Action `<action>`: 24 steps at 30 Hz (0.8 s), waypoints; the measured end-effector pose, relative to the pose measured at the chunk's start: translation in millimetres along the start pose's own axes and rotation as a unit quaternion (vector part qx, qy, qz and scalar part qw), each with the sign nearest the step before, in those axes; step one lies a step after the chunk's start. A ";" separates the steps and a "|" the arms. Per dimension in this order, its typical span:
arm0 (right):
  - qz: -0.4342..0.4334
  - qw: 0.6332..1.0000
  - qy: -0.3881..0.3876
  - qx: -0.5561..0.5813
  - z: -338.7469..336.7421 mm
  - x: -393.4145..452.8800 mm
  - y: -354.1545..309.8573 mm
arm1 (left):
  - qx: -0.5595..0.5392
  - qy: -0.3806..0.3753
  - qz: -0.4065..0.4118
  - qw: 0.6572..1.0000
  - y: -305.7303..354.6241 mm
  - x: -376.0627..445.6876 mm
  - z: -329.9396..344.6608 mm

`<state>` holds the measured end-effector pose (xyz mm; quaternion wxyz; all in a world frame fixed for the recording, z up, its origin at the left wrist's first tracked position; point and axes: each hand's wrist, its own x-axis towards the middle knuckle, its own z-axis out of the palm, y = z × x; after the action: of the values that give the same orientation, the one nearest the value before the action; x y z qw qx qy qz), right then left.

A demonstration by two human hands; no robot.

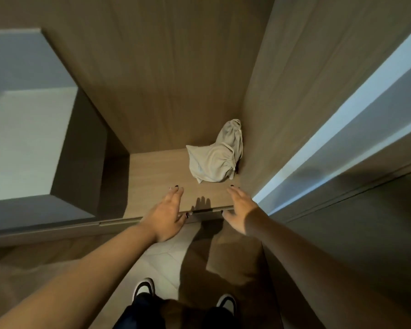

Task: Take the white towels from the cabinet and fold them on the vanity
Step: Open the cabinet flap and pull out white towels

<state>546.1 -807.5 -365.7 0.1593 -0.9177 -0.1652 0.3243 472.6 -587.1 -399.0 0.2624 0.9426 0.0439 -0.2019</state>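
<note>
Right of frame centre, white towel point(215, 155) sits bunched in cabinet point(166, 67) back corner on shelf point(157, 172). Left hand point(165, 213) & right hand point(241, 211) reach w/ grips released, fingers spread, prob. to gather it.

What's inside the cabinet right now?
One crumpled white towel lies on the cabinet shelf, in the back right corner against the side wall. The towel hides whatever is under or behind it. Both hands, left and right, are open at the shelf's front edge.
</note>
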 end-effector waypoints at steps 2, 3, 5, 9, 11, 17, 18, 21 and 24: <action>-0.008 1.000 -0.015 -0.005 8.3 2.1 12.3 | -0.005 -0.001 -0.011 1.000 0.7 -2.7 18.7; -0.011 1.000 -0.019 -0.003 13.8 4.1 17.5 | -0.012 0.001 -0.017 1.000 0.6 -3.0 27.4; -0.015 1.000 -0.027 0.007 28.5 9.6 25.7 | -0.033 0.002 -0.027 0.999 -3.5 -0.6 44.2; 0.001 0.997 -0.059 0.047 68.4 28.3 32.6 | -0.042 -0.007 -0.038 0.998 -28.7 9.8 78.1; 0.016 0.995 -0.084 0.053 96.2 41.8 34.1 | -0.038 -0.009 -0.052 0.998 -49.1 15.9 99.8; -0.007 0.993 -0.062 0.101 188.4 82.0 46.1 | -0.089 0.032 -0.100 0.990 -101.2 26.2 172.0; -0.003 0.992 -0.056 0.116 203.8 92.6 48.7 | -0.105 0.049 -0.102 0.988 -109.2 29.1 186.1; 0.014 0.987 -0.038 0.154 250.6 128.1 58.6 | -0.146 0.104 -0.104 0.978 -134.0 43.5 227.2; 0.003 0.985 -0.010 0.174 296.0 165.2 70.6 | -0.142 0.141 -0.086 0.976 -162.2 66.9 266.0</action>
<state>489.9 -748.6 -702.3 0.3142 -0.8730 -0.1053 0.3580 408.1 -585.8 -711.0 0.3665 0.9074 0.1895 -0.0806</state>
